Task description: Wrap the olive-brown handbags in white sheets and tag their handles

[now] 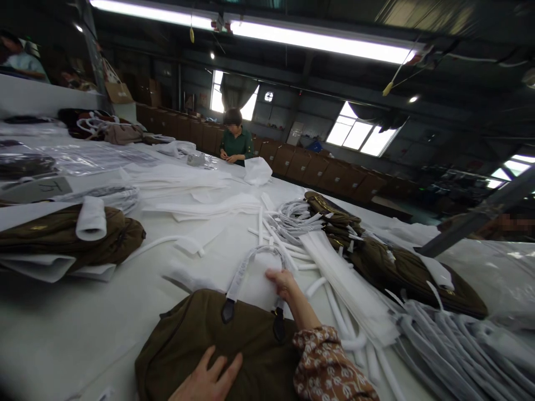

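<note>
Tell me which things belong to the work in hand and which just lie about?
In hand:
olive-brown fabric bag, under the left hand
its arched, pale-wrapped handle, at the right hand

Untouched, seemingly just lying about:
rolled white sheet on the left
long grey strips, lower right
brown cardboard boxes behind

Handbag (234, 331) lies front ctr. on table (87, 328); second bag (54, 231), L; bag pile (401, 273), R; sheets (196, 209), behind; co-worker (237, 145), opp. edge.

We wear rust-brown sleeve (328, 362) on right arm: white floral print, loose creased cloth, edge ending at forearm. Our left hand (208, 377) and right hand (282, 283) bare.
</note>
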{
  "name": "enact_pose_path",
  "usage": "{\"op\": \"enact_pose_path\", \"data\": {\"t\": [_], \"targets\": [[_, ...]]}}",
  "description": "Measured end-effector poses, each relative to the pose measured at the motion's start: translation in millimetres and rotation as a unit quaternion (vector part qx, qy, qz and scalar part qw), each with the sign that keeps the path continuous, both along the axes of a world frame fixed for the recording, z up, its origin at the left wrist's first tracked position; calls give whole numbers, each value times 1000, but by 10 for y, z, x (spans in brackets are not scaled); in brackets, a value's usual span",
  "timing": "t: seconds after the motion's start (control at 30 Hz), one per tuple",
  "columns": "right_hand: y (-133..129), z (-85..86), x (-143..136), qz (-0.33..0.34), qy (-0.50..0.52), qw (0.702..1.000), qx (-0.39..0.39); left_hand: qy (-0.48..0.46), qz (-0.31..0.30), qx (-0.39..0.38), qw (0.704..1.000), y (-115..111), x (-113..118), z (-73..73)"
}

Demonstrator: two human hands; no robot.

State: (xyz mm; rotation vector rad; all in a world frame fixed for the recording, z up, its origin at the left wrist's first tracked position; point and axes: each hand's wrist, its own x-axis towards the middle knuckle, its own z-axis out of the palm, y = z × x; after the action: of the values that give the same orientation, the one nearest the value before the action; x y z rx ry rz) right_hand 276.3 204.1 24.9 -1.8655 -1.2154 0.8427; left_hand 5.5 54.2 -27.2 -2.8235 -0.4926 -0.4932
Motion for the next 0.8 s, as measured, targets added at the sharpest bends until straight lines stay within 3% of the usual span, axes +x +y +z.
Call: {"op": "enact_pose_path", "data": {"t": [0.17,0.27,0.33,0.43,0.53,0.67,0.73,0.8], "targets": [[-419,508,-81,49,152,986,52,27,-8,-15,999,-57,-5,257],[-931,761,-181,106,194,972,83,60,0,-38,997,-130,-4,348],[-1350,800,-269,164,159,970,89,64,12,-64,996,-174,-19,362],[-1959,612,-387,220,33,968,115,60,24,-95,993,-209,-54,351],[-2431,223,-454,227,-114,949,188,67,-6,-124,990,-211,-83,347],[-2818,-278,-528,214,-332,879,266,53,-15,-143,988,-229,-128,410],[-2925,-439,-589,191,-422,836,296,32,-38,-162,986,-255,-163,485],[-2984,-536,-649,156,-475,811,304,0,-79,-197,977,-286,-198,563]]}}
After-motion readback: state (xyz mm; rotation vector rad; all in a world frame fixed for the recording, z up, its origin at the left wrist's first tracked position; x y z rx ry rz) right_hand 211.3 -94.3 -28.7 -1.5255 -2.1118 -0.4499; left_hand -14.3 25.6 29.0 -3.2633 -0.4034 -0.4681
